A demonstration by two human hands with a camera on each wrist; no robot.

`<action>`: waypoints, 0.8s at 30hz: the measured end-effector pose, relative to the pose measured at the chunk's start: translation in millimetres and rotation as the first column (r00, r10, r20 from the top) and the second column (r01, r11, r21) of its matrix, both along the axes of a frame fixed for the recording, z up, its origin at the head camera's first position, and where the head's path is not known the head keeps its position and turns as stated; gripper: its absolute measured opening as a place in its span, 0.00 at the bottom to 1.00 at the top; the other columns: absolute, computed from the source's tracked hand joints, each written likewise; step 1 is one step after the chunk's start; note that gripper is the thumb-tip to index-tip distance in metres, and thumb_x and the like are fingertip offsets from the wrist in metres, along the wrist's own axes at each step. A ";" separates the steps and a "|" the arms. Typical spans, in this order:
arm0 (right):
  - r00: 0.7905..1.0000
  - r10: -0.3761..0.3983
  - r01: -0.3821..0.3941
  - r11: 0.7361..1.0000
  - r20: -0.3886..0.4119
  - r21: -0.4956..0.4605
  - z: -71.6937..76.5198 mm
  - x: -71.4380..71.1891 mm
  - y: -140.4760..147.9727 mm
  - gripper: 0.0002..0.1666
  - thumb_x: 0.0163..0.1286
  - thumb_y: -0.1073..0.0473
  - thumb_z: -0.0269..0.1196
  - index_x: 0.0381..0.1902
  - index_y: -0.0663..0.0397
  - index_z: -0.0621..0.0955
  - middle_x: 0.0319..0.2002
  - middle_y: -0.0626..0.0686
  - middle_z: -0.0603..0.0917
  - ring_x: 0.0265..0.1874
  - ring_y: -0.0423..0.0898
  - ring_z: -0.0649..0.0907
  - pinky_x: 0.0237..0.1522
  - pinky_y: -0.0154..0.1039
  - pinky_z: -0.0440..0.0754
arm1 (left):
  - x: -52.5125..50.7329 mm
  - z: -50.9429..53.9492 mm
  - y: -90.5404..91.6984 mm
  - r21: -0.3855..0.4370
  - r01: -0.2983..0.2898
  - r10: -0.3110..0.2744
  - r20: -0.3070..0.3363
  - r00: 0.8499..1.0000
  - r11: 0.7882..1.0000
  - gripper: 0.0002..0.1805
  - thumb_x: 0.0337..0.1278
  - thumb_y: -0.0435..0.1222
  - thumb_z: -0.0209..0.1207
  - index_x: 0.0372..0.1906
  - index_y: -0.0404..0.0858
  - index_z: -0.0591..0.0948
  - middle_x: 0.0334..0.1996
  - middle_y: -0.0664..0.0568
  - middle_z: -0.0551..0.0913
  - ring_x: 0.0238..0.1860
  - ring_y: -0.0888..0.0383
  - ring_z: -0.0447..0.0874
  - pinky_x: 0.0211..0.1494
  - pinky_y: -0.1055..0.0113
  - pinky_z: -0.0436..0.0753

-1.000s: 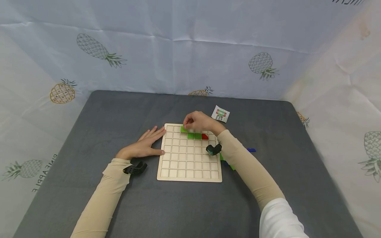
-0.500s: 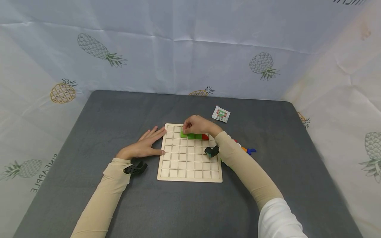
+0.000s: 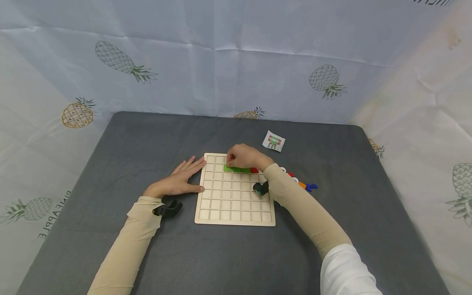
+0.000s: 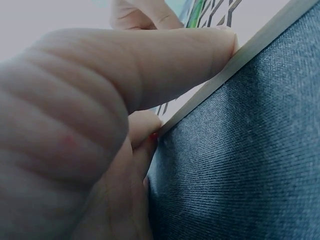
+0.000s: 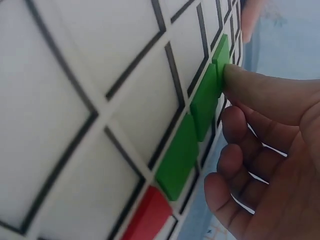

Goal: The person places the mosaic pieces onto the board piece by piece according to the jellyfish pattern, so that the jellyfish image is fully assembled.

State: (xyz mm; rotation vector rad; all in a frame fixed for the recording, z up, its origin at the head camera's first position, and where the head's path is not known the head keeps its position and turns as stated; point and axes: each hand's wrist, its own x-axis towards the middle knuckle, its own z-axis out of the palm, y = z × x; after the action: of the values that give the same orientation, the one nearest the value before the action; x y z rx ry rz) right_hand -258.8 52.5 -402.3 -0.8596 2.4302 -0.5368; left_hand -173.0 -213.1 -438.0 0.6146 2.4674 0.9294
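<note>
Board (image 3: 236, 205): one, square, pale wood, rounded corners, grid of square cells; flat on the desk (image 3: 169, 258). Tiles: three flat, bright green squares, in line near the board's far edge; red piece (image 5: 148, 215) adjoining at right. Right hand (image 3: 246, 157): thumb and forefinger pinching the leftmost green tile (image 5: 222, 54), other fingers curled. Left hand (image 3: 178, 180): fingers spread, touching the board's left edge.

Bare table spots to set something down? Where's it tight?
Free: table between left sleeve, right sleeve and board; also right of the loose pieces. Tight: board's far side, right hand at the green tiles; and off its right edge, pieces along right sleeve.
</note>
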 end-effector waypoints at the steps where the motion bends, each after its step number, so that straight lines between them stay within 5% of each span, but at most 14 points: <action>1: 1.000 0.005 -0.004 1.000 -0.024 0.018 1.0 1.4 -1.0 0.08 0.75 0.55 0.62 0.40 0.49 0.86 0.37 0.48 0.85 0.31 0.43 0.77 0.39 0.39 0.78 | -0.1 -0.3 0.1 0.002 0.001 -0.001 -0.001 1.000 1.000 0.52 0.64 0.49 0.65 0.83 0.41 0.49 0.84 0.46 0.44 0.84 0.43 0.28 0.83 0.42 0.30; 6: 0.996 0.015 -0.015 1.000 -0.087 0.005 5.7 6.0 -2.0 0.08 0.76 0.55 0.59 0.41 0.49 0.83 0.36 0.48 0.83 0.31 0.43 0.77 0.47 0.42 0.79 | 0.1 -0.9 -0.3 0.008 0.007 -0.007 -0.006 1.000 1.000 0.52 0.64 0.49 0.65 0.82 0.40 0.49 0.84 0.45 0.44 0.84 0.42 0.29 0.83 0.41 0.29; 14: 1.000 0.007 -0.007 0.966 0.000 -0.257 31.8 11.3 20.0 0.10 0.77 0.54 0.57 0.35 0.51 0.78 0.28 0.48 0.77 0.23 0.43 0.70 0.33 0.38 0.71 | 0.7 0.3 -0.4 -0.006 0.002 -0.002 0.007 1.000 1.000 0.52 0.63 0.49 0.66 0.83 0.42 0.48 0.84 0.47 0.43 0.84 0.44 0.27 0.83 0.43 0.29; 21: 0.997 -0.063 0.070 0.948 0.033 -0.309 55.3 14.0 60.8 0.21 0.80 0.52 0.53 0.23 0.49 0.70 0.18 0.46 0.64 0.17 0.43 0.61 0.32 0.41 0.68 | 1.1 0.6 -1.2 -0.004 0.004 -0.004 0.003 1.000 1.000 0.53 0.63 0.49 0.66 0.83 0.42 0.48 0.84 0.47 0.43 0.84 0.44 0.27 0.83 0.42 0.29; 24: 0.996 -0.086 0.086 0.946 0.014 -0.314 60.6 15.0 79.5 0.25 0.81 0.50 0.51 0.20 0.48 0.67 0.17 0.47 0.63 0.16 0.44 0.59 0.47 0.44 0.77 | 1.3 -0.2 -1.6 -0.006 0.003 -0.003 0.001 1.000 1.000 0.53 0.63 0.50 0.66 0.83 0.42 0.48 0.84 0.47 0.43 0.84 0.44 0.27 0.83 0.42 0.29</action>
State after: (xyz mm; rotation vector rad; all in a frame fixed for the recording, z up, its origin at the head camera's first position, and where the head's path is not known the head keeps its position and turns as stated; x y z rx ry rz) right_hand -243.8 132.0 -341.7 -0.8795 2.4273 -0.9772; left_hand -171.7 -214.6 -438.2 0.6157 2.4665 0.9202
